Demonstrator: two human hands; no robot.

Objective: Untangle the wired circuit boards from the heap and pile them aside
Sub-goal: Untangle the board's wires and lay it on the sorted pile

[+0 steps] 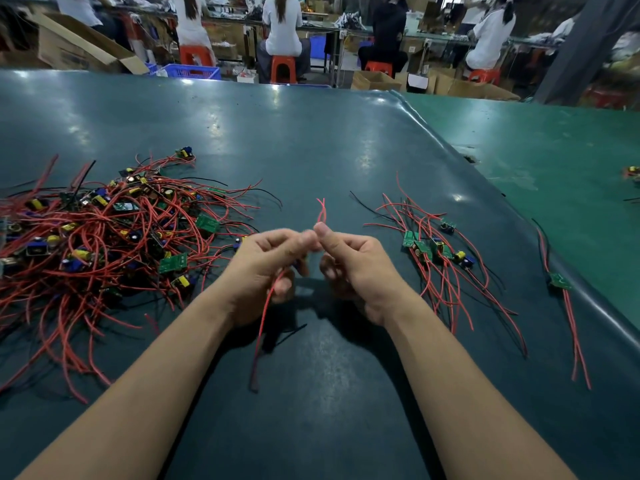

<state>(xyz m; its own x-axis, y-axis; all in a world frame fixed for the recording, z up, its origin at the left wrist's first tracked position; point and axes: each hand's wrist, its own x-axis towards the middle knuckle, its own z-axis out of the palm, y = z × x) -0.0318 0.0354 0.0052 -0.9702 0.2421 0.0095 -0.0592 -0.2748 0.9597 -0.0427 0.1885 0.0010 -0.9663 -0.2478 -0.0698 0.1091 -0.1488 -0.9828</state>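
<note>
Pinching red wires between them, both hands hover together over the middle of the dark green bench [346, 140]: the left hand [268, 271] grips a strand that trails toward the near edge, the right hand [356, 268] nips wire ends that stick up past its thumb. A tangled heap [104, 230] of wired boards lies toward the left edge. Sorted boards [436, 251] sit toward the right edge, and one lone board [560, 282] lies right at that edge.

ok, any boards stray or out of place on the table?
One board lies alone on the raised seam where the two mats meet, right of the sorted pile, its red wires trailing toward the person. A few more parts sit far right on the green mat. The heap looks as expected.
</note>
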